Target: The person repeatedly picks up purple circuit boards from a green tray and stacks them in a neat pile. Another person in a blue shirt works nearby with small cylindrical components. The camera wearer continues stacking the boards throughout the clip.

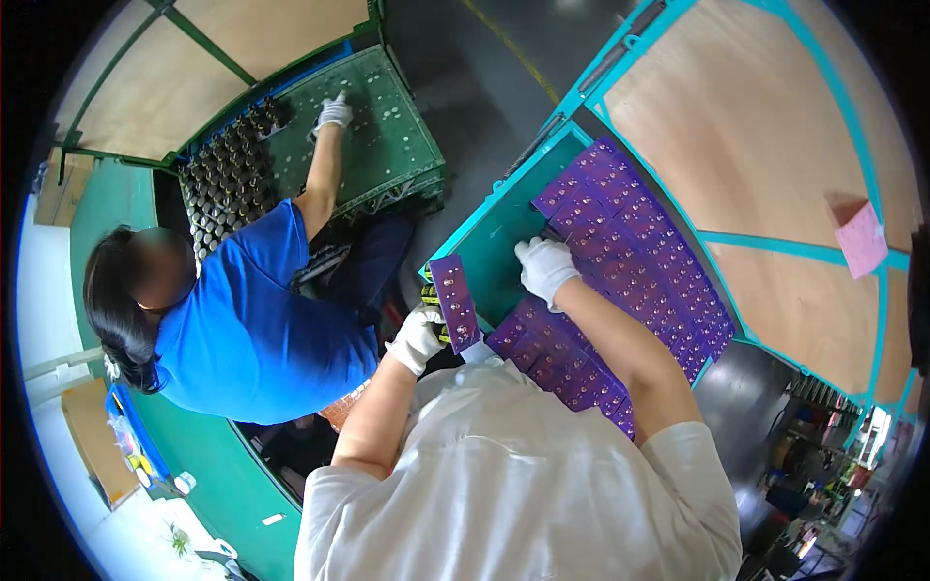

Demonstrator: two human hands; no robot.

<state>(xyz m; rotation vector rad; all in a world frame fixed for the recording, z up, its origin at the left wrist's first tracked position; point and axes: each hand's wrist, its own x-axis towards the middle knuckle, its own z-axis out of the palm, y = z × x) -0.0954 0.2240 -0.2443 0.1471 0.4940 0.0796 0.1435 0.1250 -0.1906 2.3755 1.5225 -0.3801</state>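
Observation:
White-gloved, my left hand (417, 339) is closed at the lower left side of an upright purple box-like piece (453, 302) with small pale printed shapes. Several yellow-and-black items (429, 292) show along that piece's left edge, partly hidden by the glove. My right hand (545, 266), also gloved, reaches into a teal crate (499, 232). Its fingers are curled beside the rows of purple packages (620, 252), and what they hold, if anything, is hidden. The packages lie close together along the crate's right side and nearest end.
At my left a co-worker in a blue shirt (252, 315) stretches a gloved hand over a green-topped surface (358, 116). Rows of dark cylindrical parts (228, 179) stand there. A wooden panel in a teal frame (736, 116) rises at the right, with a pink paper (860, 240) on it.

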